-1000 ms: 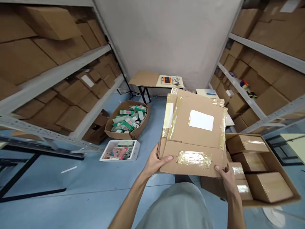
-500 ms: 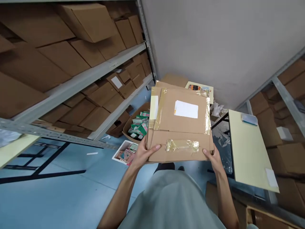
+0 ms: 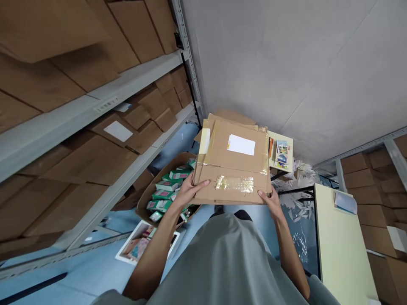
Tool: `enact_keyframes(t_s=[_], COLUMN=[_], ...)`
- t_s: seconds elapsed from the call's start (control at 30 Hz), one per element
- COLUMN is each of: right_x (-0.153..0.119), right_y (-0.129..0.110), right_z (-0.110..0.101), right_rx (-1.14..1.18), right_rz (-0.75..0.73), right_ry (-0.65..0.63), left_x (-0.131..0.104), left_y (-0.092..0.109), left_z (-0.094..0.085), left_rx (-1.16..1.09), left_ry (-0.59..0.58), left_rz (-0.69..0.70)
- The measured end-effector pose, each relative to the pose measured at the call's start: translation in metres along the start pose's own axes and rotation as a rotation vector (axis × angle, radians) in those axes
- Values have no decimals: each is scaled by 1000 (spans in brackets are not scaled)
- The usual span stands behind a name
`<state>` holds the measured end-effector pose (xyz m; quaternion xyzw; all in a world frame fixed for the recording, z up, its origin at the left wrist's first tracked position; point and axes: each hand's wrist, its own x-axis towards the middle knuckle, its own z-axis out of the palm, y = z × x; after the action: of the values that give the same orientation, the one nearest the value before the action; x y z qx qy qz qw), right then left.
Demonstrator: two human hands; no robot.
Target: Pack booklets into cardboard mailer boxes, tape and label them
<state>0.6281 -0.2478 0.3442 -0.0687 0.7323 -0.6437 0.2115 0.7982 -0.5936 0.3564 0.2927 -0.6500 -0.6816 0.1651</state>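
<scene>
A stack of flattened cardboard boxes (image 3: 237, 165) is held out in front of my body, its near edge towards me. Shiny tape strips and a white label show on the top sheet. My left hand (image 3: 190, 189) grips the near left corner, thumb on top and fingers underneath. On the near right corner, my right hand (image 3: 269, 201) is closed the same way. Below and left of the stack, a large open carton (image 3: 144, 199) holds many small green-and-white boxes. A white bin (image 3: 127, 253) with colourful packets sits on the floor beside it.
Metal shelving (image 3: 140, 165) packed with cardboard boxes runs along the left. A pale table (image 3: 341, 237) stands at right, with more boxes (image 3: 362, 182) on shelves behind it. Ahead, a small table (image 3: 288, 165) bears picture booklets near the grey wall (image 3: 270, 63). White scraps (image 3: 305, 173) lie between the tables.
The view has moved forward along the aisle; the carton of green boxes and the small table show more fully. Both hands keep the same hold on the cardboard stack.
</scene>
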Motion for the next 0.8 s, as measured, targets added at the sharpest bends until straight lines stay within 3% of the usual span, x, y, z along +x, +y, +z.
enact_keyframes(t_s=[0.17,0.33,0.47,0.57,0.8], right_x=[113,223,291,326,360], right_y=[-8,-1,5,12,33], right_z=[29,48,67,86,130], right_rx=[21,67,121,154,171], right_rz=[38,61,81,101,114], right_ry=[-5,-49,-101,-131,-59], left_x=[132,234,290,321,381], left_y=[7,6,16,23,17], left_z=[4,17,17,10,-17], left_rx=[26,42,70,85,73], left_ry=[-24,22,37,45,8], left_rz=[-56,-119,-161,-182,-282])
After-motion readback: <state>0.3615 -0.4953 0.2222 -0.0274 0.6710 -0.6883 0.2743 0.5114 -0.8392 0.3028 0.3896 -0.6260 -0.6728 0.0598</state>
